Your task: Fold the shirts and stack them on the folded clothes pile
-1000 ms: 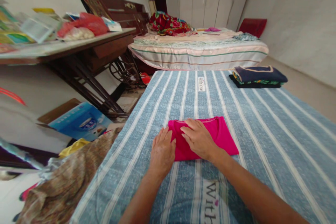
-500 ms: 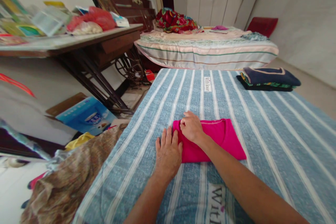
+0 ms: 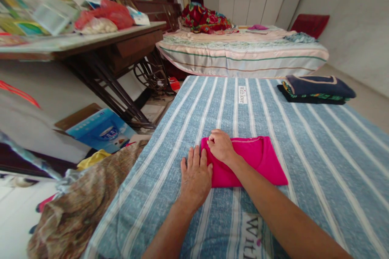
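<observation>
Pink shirt [image 3: 247, 164] folded under right hand [image 3: 221, 145], fingers curled in; left hand [image 3: 196, 180], fingers spread, at its edge. Likely smoothing; next move calls for flattening beyond fingers.

The flat left hand [image 3: 196, 176] and curled right hand [image 3: 221, 146] touch 1 folded pink garment [image 3: 269, 164].

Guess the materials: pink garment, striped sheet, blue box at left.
Pink garment: matte fabric, probably knit; soft folds and a visible neckline seam, fibre unclear.
Striped sheet: matte woven cloth, maybe cotton or a blend; mottled blue texture, slight wrinkles.
Blue box: likely printed cardboard; flat graphic panel, plain brown flap. Coating can't be told.
</observation>
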`<state>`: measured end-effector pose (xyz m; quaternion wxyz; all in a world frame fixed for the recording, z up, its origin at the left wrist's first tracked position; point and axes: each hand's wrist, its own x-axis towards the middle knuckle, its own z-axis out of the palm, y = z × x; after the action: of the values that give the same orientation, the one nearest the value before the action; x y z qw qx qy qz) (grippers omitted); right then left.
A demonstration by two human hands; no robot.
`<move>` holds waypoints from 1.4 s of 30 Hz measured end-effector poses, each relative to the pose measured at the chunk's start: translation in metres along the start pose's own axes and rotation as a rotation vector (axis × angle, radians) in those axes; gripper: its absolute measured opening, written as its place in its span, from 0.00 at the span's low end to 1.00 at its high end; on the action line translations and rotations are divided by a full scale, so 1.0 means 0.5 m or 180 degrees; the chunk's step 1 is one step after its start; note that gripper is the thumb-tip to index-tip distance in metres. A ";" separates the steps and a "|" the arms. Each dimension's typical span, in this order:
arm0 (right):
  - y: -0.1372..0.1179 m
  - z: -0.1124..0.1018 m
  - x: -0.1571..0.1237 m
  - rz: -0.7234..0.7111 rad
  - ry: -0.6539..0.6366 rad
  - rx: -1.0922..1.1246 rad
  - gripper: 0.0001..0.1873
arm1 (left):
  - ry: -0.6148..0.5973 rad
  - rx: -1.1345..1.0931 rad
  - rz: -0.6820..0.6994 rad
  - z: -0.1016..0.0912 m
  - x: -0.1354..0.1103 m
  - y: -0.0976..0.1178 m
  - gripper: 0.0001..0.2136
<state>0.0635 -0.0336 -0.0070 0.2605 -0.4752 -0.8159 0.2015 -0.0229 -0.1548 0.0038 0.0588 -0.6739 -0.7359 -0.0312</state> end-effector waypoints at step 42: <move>-0.017 -0.060 0.021 -0.0070 -0.0310 -0.0553 0.11 | -0.0221 -0.0262 0.0590 -0.044 0.112 0.005 0.23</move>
<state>0.0723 -0.0259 0.0238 0.1805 -0.4766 -0.8472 0.1501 -0.0240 -0.1019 0.0326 0.0081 -0.7416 -0.6700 -0.0324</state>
